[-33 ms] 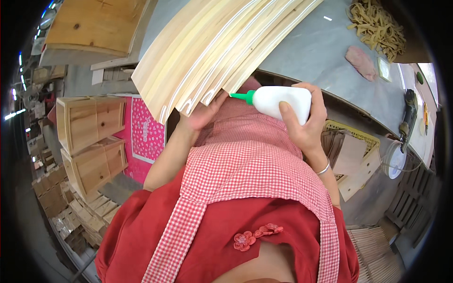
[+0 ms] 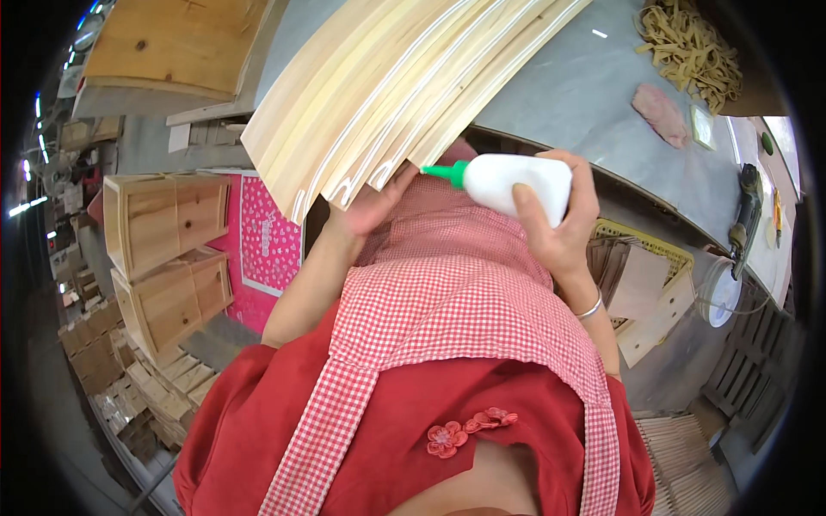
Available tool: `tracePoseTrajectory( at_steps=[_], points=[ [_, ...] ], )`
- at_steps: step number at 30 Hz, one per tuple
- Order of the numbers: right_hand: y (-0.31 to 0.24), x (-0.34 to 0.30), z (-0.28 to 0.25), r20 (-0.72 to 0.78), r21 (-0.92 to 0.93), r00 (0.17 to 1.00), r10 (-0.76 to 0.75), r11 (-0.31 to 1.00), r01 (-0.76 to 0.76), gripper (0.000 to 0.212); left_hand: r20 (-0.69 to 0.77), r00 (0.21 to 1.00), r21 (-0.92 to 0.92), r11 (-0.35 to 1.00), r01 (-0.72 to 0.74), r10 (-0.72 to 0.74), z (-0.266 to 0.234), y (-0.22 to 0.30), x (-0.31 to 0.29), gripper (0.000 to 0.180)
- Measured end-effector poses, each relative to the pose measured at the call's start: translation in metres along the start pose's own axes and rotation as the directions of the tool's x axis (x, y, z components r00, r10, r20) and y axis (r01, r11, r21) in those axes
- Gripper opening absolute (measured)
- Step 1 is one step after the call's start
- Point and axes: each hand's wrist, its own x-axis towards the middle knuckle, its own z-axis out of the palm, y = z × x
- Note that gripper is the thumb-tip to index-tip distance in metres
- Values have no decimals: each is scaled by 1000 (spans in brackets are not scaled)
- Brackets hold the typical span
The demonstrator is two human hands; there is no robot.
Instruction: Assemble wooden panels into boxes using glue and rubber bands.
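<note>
My right hand (image 2: 564, 206) is wrapped round a white squeeze glue bottle (image 2: 512, 182), thumb on its near side. The bottle lies tipped on its side, and its green nozzle points left at the near corner of the wooden slats (image 2: 379, 95). These pale slats are fanned in overlapping steps over the table's near edge, with glistening white glue lines along several of them. My left hand (image 2: 374, 206) holds the slats' near ends from below, fingertips close to the nozzle tip; part of this hand is hidden by the wood.
On the grey table (image 2: 559, 103) lie a heap of tan bands (image 2: 688, 56), a pink cloth (image 2: 658, 114) and a dark-handled tool (image 2: 747, 206). A wooden box (image 2: 172, 52) stands at far left, with stacked wooden crates (image 2: 168, 224) below. A yellow basket (image 2: 637, 236) holds boards at right.
The glue bottle and my right hand have shifted very slightly to the right. My left hand and the slats look almost still.
</note>
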Motion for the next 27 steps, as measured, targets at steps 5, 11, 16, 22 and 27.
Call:
tracePoseTrajectory(
  at_steps=[5,11,16,22,27],
  points=[
    [9,-1,9,-95,12,992,87,996,-86,39,36,999,70,997,-27,25,-8,2,-2,63],
    [19,-22,13,-91,213,965,246,951,-222,39,-15,927,784,579,-222,376,-6,-17,-1,56],
    [48,-16,-54,-499,175,847,183,979,-109,41,-247,907,439,873,-210,342,5,-37,6,55],
    [122,-4,-210,-772,-348,626,-106,896,-277,43,-194,935,432,881,-191,298,-15,-30,-3,56],
    [167,8,-277,-710,-538,702,-62,690,-484,42,-94,944,415,875,-250,315,-36,3,-16,57]
  ],
)
